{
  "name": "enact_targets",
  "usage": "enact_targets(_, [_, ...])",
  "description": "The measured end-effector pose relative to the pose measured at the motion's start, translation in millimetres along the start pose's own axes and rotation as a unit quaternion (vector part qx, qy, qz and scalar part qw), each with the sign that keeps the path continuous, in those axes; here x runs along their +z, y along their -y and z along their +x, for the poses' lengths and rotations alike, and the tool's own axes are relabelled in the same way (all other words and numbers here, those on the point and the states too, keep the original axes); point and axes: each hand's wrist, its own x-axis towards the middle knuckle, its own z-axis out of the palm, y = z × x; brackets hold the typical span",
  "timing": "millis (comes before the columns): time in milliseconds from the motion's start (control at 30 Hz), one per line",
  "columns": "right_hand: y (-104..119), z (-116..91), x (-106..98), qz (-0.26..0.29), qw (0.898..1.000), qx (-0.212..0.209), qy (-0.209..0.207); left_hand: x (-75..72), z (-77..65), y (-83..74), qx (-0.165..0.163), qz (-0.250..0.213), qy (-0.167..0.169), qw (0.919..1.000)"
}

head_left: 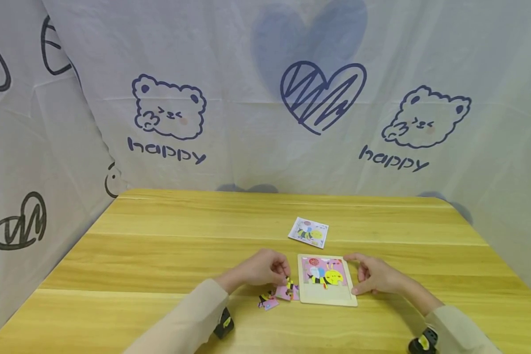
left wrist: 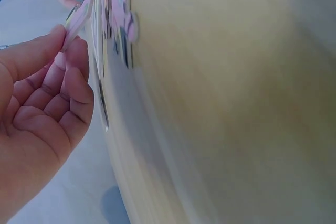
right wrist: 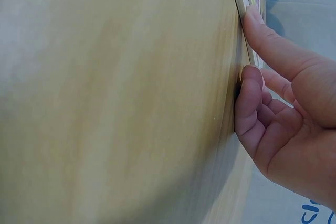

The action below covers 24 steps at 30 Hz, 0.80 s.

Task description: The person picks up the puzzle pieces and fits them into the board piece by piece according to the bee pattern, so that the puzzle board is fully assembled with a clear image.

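Observation:
My left hand [head_left: 262, 269] pinches a pink jigsaw piece [left wrist: 80, 18] between thumb and forefinger, tilted above the table left of the puzzle board. Loose jigsaw pieces [head_left: 271, 305] with pink and black-and-yellow parts lie beneath and beside that hand. The square wooden puzzle board [head_left: 328, 302] lies flat; a bee picture fills its upper part, and bare wood shows in its lower part. At the board's right side, my right hand [head_left: 379, 278] rests its thumb [right wrist: 256, 22] on the rim. Its forefinger reaches the upper right corner, while the other fingers curl in.
Behind the board lies a small picture card [head_left: 309, 232] with the same bee design. The wooden table [head_left: 159, 231] ends at a white cloth [head_left: 239, 162] with drawn bears and hearts, which also hangs along the left side.

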Motion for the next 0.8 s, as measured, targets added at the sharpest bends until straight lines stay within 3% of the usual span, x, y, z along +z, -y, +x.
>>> enact_targets(433, [-0.8, -0.2, -0.2, 0.004, 1.0, -0.001, 0.001, 19.1, 21.0, -13.5, -0.004, -0.026, -0.002, 0.9996])
enact_targets(800, [-0.5, -0.1, 0.6, -0.008, 1.0, -0.001, -0.004, 27.4, 36.9, -26.5, -0.011, -0.002, -0.02, 0.9997])
